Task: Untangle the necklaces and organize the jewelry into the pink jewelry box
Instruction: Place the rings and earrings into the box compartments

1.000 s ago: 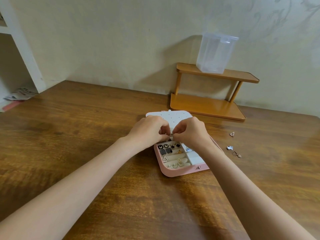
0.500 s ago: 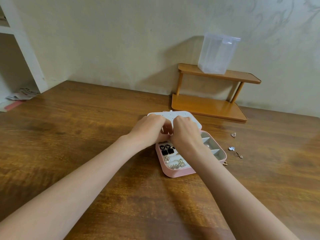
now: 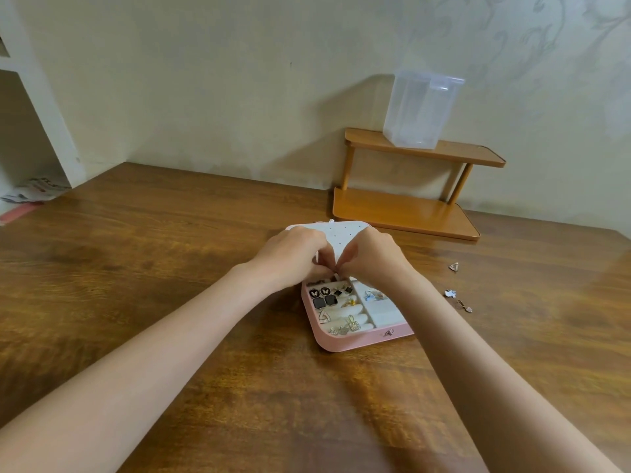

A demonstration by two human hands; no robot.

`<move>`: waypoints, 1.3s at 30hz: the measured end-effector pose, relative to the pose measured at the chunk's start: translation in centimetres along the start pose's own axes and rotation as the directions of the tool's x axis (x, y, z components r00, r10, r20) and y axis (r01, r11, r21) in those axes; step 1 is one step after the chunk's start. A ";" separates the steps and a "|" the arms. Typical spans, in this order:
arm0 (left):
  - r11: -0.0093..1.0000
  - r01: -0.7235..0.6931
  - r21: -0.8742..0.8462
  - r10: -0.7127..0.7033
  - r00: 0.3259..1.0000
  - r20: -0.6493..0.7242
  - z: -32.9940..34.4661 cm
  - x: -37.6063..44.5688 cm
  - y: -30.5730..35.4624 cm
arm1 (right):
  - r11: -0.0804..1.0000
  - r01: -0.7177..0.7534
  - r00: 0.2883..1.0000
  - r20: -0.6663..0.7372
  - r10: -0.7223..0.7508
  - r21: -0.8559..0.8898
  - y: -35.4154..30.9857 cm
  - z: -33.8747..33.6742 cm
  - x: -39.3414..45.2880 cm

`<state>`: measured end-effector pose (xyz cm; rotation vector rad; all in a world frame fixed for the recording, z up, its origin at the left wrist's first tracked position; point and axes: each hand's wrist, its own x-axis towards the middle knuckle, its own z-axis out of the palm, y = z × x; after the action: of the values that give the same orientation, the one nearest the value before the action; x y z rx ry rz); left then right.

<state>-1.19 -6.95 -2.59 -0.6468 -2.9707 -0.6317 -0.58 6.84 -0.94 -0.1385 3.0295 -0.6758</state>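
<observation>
While both hands, left hand [image 3: 293,256] and right hand [image 3: 372,256], are pinching something tiny together over the pink jewelry box [image 3: 355,341], loose pieces [image 3: 459,300] are waiting right on the bench [image 3: 170,268], likely for sorting.

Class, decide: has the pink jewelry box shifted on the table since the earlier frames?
No. The pink jewelry box stays put before the wooden shelf.

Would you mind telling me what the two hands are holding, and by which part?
Both hands pinch something tiny together above the pink jewelry box; what it is cannot be told.
</observation>
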 end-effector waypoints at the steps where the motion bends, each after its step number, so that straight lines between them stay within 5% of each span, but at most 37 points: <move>1: 1.000 -0.007 0.001 0.007 1.000 0.005 0.0 0.1 0.0 | 1.000 -0.008 1.000 0.017 0.008 0.022 0.3 -0.2 0.1; 5: 0.999 -0.035 0.021 0.035 0.999 0.019 -0.2 0.4 -0.1 | 0.972 -0.030 0.997 0.073 0.013 0.234 1.4 -0.8 -0.2; 11: 0.993 -0.022 -0.115 0.019 0.999 -0.029 -0.9 0.4 -0.3 | 0.897 -0.083 0.993 -0.034 0.109 0.434 3.7 -2.6 0.1; 25: 0.997 -0.067 -0.024 0.068 0.997 0.035 0.1 1.9 2.4 | 0.861 -0.140 0.962 -0.139 0.236 0.488 10.3 -5.0 0.2; 30: 0.999 -0.042 -0.011 0.043 0.997 0.069 -0.2 1.9 2.7 | 0.939 -0.197 0.871 -0.390 0.299 0.280 12.7 -5.3 1.0; 35: 1.000 -0.026 0.008 0.027 0.997 -0.073 -0.2 2.0 3.8 | 0.961 -0.276 0.943 -0.187 0.275 0.020 15.2 -4.2 1.9; 39: 0.997 -0.071 -0.017 0.070 0.995 -0.072 0.1 1.9 4.9 | 0.961 -0.274 0.927 -0.256 0.274 0.037 15.9 -3.5 1.3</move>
<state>-0.88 -2.11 -0.53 -0.7113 -2.8654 -0.6641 -3.30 22.51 -4.52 0.4001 3.1968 -0.7186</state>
